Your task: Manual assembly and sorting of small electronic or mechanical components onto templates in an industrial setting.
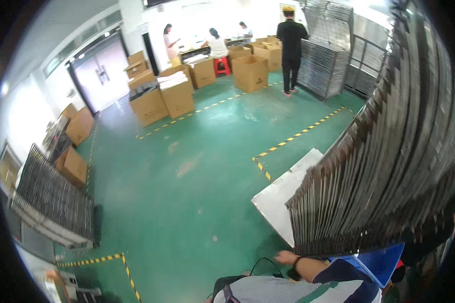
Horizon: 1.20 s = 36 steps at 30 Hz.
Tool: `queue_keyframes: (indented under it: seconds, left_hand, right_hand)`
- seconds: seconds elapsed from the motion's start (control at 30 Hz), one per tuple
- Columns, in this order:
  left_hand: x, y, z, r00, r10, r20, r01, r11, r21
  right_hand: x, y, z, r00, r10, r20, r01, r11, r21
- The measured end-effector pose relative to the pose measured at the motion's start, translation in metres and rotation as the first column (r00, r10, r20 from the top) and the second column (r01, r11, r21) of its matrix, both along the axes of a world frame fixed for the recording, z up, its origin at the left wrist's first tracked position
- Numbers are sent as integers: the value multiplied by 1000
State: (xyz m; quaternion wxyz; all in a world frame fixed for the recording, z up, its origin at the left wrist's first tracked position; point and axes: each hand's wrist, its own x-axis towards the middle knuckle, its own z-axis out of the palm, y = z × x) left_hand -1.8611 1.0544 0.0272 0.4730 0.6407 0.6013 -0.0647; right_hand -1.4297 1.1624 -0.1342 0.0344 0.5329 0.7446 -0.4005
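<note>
My right hand is low in the view, its forearm crossing in front of my body from the right. A dark band circles the wrist. The hand is just below the lower corner of a white panel, near a tall rack of closely stacked dark trays or shelves. The hand is small and blurred, so I cannot make out its finger positions or whether it touches the rack. A thin black cable loops beside it. My left hand does not show clearly.
A blue bin stands under the rack's lower edge. Another rack is at the left. Cardboard boxes line the back, where a person in black stands by a wire rack. Yellow-black tape marks the green floor.
</note>
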Motion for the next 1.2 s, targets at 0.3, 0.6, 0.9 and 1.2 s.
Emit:
queue_keyframes:
  seconds: [0.3,0.6,0.9,1.2]
  left_hand:
    - [-26,323,-7,989,-106,103,92,987,130]
    - [67,661,66,867,-491,-84,497,841,214]
    - [171,808,58,813,-374,446,437,899,-41]
    - [282,1034,124,290,-223,930,787,608,-100]
  right_hand:
    - [-140,324,64,973,72,-219,-45,991,125]
    - [88,314,-2,537,-797,276,828,561,8]
    - [133,351,-16,455,-689,564,873,469,-132]
    - [123,487,31,165,-910,382,960,59,-274]
